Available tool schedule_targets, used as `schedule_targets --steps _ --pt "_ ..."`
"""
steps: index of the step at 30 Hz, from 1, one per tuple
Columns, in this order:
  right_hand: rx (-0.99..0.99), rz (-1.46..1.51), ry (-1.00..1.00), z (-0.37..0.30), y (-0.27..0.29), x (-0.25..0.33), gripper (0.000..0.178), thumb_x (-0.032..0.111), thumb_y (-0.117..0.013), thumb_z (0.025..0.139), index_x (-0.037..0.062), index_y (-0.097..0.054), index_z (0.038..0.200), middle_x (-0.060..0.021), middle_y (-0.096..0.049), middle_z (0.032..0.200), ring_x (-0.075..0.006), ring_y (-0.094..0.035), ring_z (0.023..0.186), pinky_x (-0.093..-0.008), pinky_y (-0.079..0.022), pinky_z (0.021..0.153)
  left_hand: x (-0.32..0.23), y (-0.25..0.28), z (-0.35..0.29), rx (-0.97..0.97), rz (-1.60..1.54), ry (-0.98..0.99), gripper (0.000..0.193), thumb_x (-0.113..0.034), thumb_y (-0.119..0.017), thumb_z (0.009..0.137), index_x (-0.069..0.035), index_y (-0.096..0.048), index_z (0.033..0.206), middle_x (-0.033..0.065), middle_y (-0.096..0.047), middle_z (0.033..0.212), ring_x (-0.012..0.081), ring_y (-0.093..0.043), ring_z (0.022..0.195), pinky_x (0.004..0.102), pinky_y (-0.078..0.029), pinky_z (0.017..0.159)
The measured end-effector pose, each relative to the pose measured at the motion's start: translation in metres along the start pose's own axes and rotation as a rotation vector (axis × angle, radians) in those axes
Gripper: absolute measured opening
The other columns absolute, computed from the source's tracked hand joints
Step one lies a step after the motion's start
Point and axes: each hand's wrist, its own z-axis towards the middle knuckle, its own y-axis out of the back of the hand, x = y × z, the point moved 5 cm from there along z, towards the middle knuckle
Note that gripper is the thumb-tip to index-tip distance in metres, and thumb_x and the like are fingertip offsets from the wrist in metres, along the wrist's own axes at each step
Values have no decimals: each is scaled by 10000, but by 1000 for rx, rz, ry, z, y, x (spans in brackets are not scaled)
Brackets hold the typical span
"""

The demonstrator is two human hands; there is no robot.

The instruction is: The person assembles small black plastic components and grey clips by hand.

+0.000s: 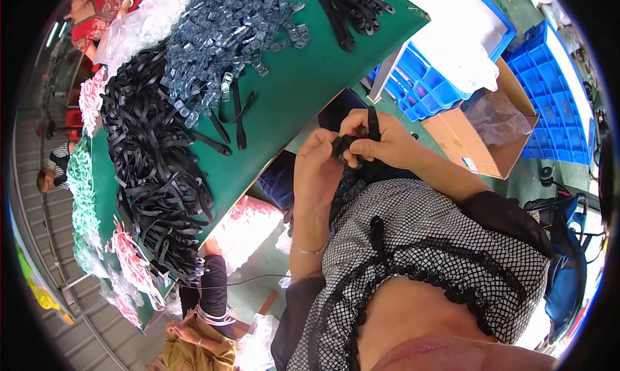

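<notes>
In front of my chest, a black strap (373, 122) is pinched between the fingers of my right hand (387, 142), one end standing up above them. My left hand (318, 161) closes its fingertips on the same black bundle from the other side. Whether a small clip is between the fingertips I cannot tell. On the green table (290, 74) lies a long heap of black straps (152, 151). A pile of small see-through grey plastic clips (213, 41) touches its far side. A few loose straps (240, 122) lie just right of the heap.
More black straps (345, 12) lie at the table's far corner. Blue crates (420, 90) and an open cardboard box (478, 138) stand on the right. Pink-and-white (132, 261) and mint-green bundles (84, 196) line the left. Other people sit near the table, one in a mustard top (200, 345).
</notes>
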Motion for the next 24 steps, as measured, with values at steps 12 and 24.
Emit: schedule_targets --steps 12,24 --pt "9 -308 212 5 -2 7 119 59 -577 814 -1 -538 909 -55 -488 829 -121 -564 693 -237 -449 619 -6 3 -3 -193 342 -45 124 -123 -558 834 -6 -520 820 53 -575 750 103 -529 624 213 -436 595" --pt "-31 -526 -125 3 8 12 192 163 -539 855 -10 -552 772 -55 -487 610 -113 -473 575 -262 -404 554 -12 1 -12 -148 786 -131 138 -112 -630 793 16 -579 791 1 -551 672 35 -470 619 178 -360 538"
